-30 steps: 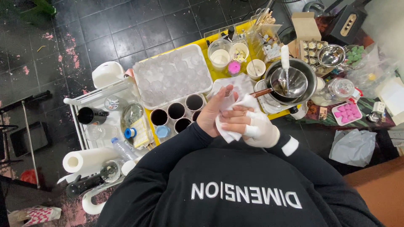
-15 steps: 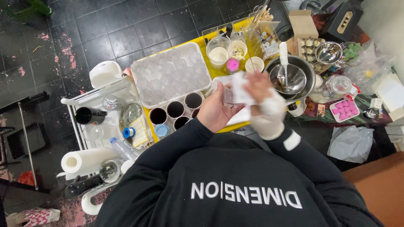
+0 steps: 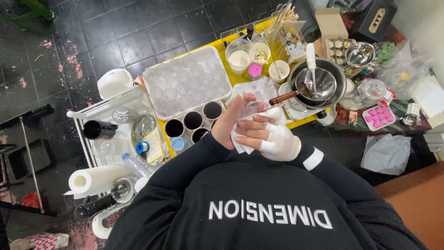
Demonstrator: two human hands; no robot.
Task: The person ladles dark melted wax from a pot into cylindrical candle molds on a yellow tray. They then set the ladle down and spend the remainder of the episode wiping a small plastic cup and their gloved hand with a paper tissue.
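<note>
My left hand is bare and curls around a small clear glass, held upright in front of my chest. My right hand, wrapped in white with bare fingertips, presses a white paper tissue against the glass from the side and below. Both hands hover over the near edge of the yellow table, just right of a group of dark round cups. How much of the glass the tissue covers is hidden by my fingers.
A white tray of clear round moulds lies beyond the cups. A metal bowl holding a pan and a spatula sits to the right, with small tubs behind. A white wire cart and paper roll stand left. A pink mould tray lies right.
Half a second ago both hands were raised over the table with the tissue lifted. They have come back down toward my chest, and the right hand is folded over the glass again.
</note>
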